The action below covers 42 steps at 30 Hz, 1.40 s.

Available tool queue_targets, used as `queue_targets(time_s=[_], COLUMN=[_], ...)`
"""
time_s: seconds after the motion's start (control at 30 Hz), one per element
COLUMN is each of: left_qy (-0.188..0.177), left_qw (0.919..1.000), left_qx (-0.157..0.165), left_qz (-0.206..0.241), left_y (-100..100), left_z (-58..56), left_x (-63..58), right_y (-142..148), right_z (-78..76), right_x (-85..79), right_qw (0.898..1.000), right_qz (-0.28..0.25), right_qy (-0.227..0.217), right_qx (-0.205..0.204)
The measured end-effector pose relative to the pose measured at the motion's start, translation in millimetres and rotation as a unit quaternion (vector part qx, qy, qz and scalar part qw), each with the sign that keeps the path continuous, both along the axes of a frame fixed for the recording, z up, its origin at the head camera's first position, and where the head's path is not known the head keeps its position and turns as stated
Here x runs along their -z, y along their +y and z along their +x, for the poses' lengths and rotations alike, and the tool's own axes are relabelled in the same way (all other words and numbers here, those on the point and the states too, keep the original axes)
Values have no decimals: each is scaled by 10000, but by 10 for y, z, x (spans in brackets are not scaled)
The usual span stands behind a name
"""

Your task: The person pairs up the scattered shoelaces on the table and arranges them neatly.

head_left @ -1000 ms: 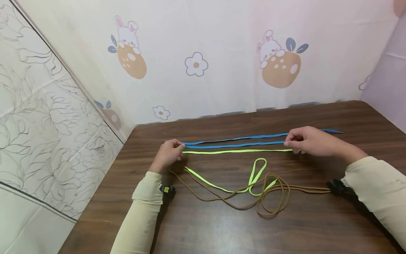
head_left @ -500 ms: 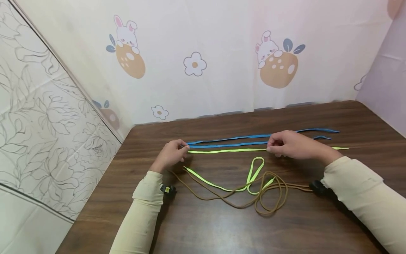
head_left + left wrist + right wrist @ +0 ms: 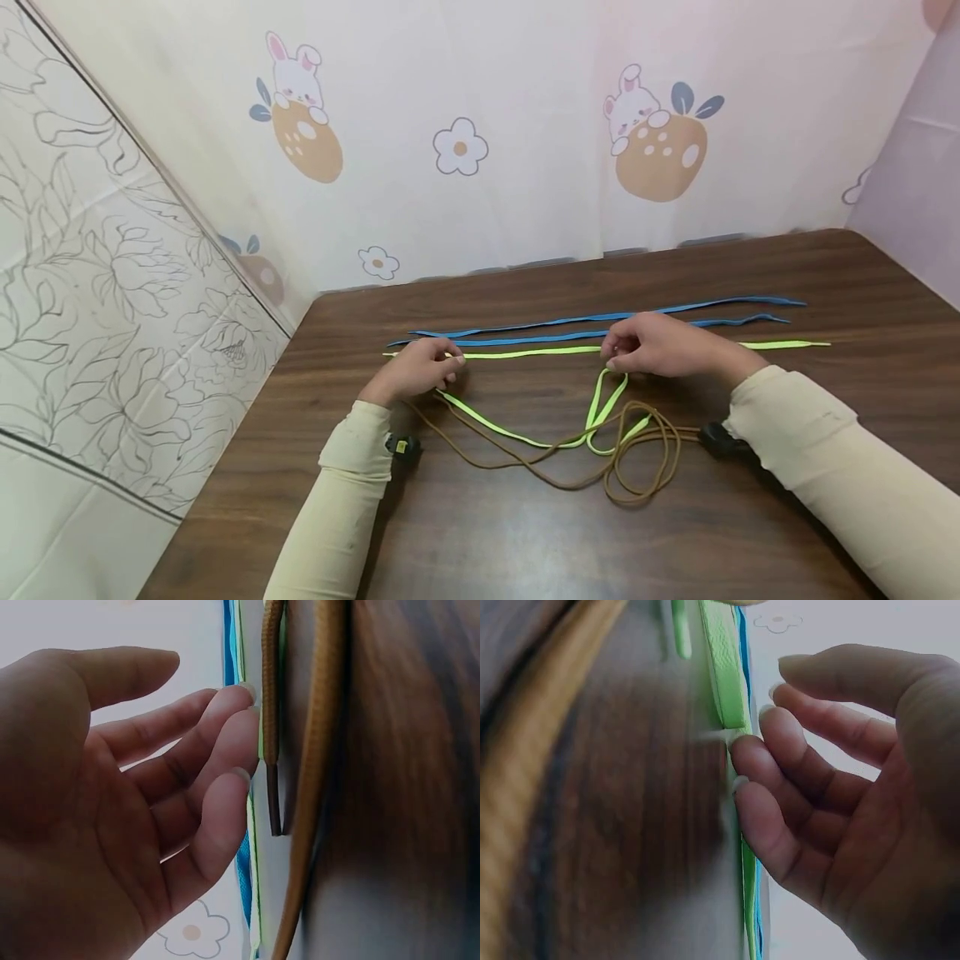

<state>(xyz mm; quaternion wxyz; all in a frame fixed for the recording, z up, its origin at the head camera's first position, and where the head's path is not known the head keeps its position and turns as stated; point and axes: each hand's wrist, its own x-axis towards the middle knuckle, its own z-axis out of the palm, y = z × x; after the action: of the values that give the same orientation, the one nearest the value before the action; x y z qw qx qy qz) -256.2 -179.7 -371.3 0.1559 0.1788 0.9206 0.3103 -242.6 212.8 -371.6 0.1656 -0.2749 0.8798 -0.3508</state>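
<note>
My left hand [image 3: 420,367] lies near the left end of the straight neon-yellow shoelace [image 3: 532,352]. In the left wrist view its thumb stands apart from the loosely bent fingers [image 3: 225,817], which grip nothing. Over the straight yellow lace, close to the loop of a second neon-yellow shoelace [image 3: 510,431], is my right hand [image 3: 660,344]. Its thumb and relaxed fingers [image 3: 761,825] are apart too, holding nothing. Two blue shoelaces, an upper one [image 3: 555,322] and a lower one [image 3: 517,342], stretch roughly parallel behind the straight yellow lace. The right hand hides part of these laces.
A brown round shoelace [image 3: 570,486] lies tangled with the looped yellow one, nearer the body on the dark wooden table [image 3: 487,542]. A printed curtain [image 3: 525,208] hangs behind the table's far edge. Black wrist cameras [image 3: 406,448] sit under the sleeves.
My right hand has moved left and slightly nearer, from the right part of the laces, uncovering their right ends. My left hand has shifted a little right, off the laces' left ends.
</note>
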Motion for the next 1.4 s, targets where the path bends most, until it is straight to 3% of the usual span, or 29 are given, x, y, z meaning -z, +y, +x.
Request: queue_targets(time_s=[0.17,0.43,0.9,1.4], left_qy=[-13,-301,-541,-408], left_qw=[9999,9995,9971,9961], left_qx=[159,120,502,683], left_qz=[-63,52,-155,-385], left_y=[12,-10,3,35], left_z=[13,20,18,31], left_x=[-25,-26,-5,-12], right_y=[0,16,-44,-60], right_z=[-3,6,47,70], right_x=[21,64,38,-10], right_qw=[9998,9991,9946,9958], right_qz=[121,327,753,298], right_qy=[146,265,703,861], right_qx=[-17,-29,-155,68])
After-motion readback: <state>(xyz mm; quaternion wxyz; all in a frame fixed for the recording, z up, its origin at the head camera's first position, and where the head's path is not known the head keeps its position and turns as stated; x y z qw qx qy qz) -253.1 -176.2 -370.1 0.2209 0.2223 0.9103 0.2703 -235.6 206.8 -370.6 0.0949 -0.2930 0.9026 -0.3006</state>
